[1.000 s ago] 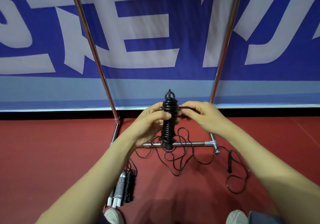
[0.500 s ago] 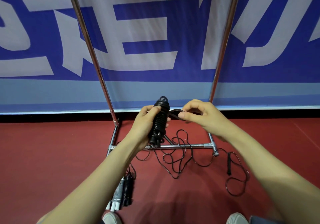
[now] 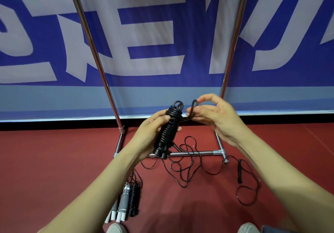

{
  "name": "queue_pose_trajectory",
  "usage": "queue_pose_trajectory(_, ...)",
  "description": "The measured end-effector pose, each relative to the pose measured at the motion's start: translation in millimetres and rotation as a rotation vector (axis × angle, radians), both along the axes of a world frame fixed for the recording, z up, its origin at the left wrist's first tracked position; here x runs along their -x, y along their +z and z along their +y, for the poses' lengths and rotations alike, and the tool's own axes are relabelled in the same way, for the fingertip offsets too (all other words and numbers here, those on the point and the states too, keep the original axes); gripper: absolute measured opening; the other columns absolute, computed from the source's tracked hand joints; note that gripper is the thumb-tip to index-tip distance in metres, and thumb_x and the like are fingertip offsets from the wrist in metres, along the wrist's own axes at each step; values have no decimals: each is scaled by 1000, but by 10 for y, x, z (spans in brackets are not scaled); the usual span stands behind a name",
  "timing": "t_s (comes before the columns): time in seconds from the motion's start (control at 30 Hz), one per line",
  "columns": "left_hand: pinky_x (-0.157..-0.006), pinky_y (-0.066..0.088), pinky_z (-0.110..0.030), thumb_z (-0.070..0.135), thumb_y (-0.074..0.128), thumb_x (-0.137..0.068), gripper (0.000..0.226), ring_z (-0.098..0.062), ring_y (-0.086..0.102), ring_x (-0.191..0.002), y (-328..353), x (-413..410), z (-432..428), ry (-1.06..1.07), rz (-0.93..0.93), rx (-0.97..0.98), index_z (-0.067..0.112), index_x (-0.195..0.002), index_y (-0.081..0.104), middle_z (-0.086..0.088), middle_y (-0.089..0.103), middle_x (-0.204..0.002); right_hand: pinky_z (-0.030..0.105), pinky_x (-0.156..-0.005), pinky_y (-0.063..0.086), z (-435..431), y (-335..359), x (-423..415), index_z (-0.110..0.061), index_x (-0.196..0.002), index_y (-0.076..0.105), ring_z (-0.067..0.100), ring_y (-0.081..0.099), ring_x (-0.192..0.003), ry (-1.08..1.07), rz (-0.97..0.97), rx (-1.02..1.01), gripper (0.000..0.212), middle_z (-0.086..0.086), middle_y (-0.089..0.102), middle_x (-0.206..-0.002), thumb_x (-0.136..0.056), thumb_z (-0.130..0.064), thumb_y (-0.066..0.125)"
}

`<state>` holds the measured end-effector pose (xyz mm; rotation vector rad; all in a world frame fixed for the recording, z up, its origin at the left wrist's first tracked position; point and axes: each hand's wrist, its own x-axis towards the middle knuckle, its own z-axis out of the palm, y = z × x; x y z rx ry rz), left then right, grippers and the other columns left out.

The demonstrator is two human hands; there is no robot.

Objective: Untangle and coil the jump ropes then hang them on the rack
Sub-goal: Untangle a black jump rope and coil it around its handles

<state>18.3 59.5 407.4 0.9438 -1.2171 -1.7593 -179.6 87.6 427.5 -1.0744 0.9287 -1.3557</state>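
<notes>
Clasping the coiled jump rope [image 3: 169, 130] in left grip [image 3: 149, 134]; pinching loose end [image 3: 193, 107] in right grip [image 3: 218, 119]; likely needing snug tucking.

A red floor [image 3: 54, 160] fills the lower half of the view. Behind it stands a large blue banner [image 3: 153, 34] with big white lettering, cut off at the edges. A pale blue band [image 3: 54, 97] runs along the banner's lower part, and a dark strip [image 3: 54, 125] lies where it meets the floor. At the bottom edge, two white shoe tips [image 3: 115, 228] show, with a bit of blue fabric [image 3: 271, 230] beside the right one.
</notes>
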Motion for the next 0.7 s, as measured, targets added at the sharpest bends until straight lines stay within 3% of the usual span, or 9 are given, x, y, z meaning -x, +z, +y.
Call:
queue_pose_trajectory(0.03, -83, 44, -46, 20, 57, -84, 31, -24, 71, -86, 7, -8, 2, -8, 1, 13, 15, -115, 63, -7, 71, -104, 27, -79, 57, -3, 18, 19, -11, -96, 59, 21, 71, -77, -21, -18, -29, 28, 12, 74, -84, -70, -11, 70)
queue_pose_trajectory(0.1, -86, 45, -49, 22, 58, -80, 34, -26, 71, -87, 15, -26, -1, -24, -9, 40, 15, -114, 63, -8, 71, -105, 24, -77, 55, -8, 23, 53, -12, -94, 65, 15, 70, -72, -72, 126, -37, 24, 7, 74, -77, -71, -10, 73)
queue_pose_trajectory(0.23, -72, 54, -34, 18, 58, -81, 37, -27, 71, -83, 19, -38, 14, -61, -47, 123, 15, -118, 61, -8, 71, -105, 20, -81, 52, 23, -22, 51, -27, -84, 74, 7, 70, -78, -140, 493, 82, 26, -7, 75, -79, -72, -5, 79)
queue_pose_trajectory(0.3, -73, 55, -34, 17, 57, -81, 41, -29, 71, -83, 12, -30, 16, -89, -46, 142, 18, -122, 60, -6, 69, -109, 23, -84, 53, 38, -62, 33, -29, -84, 74, 10, 70, -82, -200, 613, 153, 27, -7, 76, -82, -72, -6, 81)
queue_pose_trajectory(0.43, -72, 57, -31, 13, 58, -82, 42, -32, 71, -80, 18, -15, 10, -146, -18, 122, 19, -124, 58, -11, 64, -110, 17, -85, 50, 72, -109, -37, -13, -101, 76, 7, 66, -90, -328, 863, 375, 25, 0, 75, -95, -77, -5, 78)
queue_pose_trajectory(0.5, -74, 56, -35, 12, 62, -86, 43, -35, 70, -83, 13, -33, -8, -156, -45, 158, 24, -127, 55, -12, 61, -103, 17, -88, 49, 76, -99, -33, -14, -107, 72, 3, 66, -93, -315, 922, 385, 28, -2, 74, -96, -80, -9, 76)
queue_pose_trajectory(0.6, -78, 54, -39, 17, 60, -86, 37, -37, 69, -87, 31, -72, -14, -182, -97, 205, 30, -121, 58, -10, 62, -100, 23, -90, 50, 65, -90, 14, -14, -102, 66, 1, 67, -94, -263, 964, 360, 21, -6, 74, -95, -82, -14, 75)
queue_pose_trajectory(0.7, -87, 53, -45, 17, 57, -86, 31, -35, 69, -86, 42, -114, -11, -209, -121, 212, 29, -114, 63, -4, 66, -102, 26, -82, 53, 43, -117, 1, -9, -98, 70, 4, 68, -87, -222, 1016, 445, 16, -3, 75, -93, -84, -15, 73)
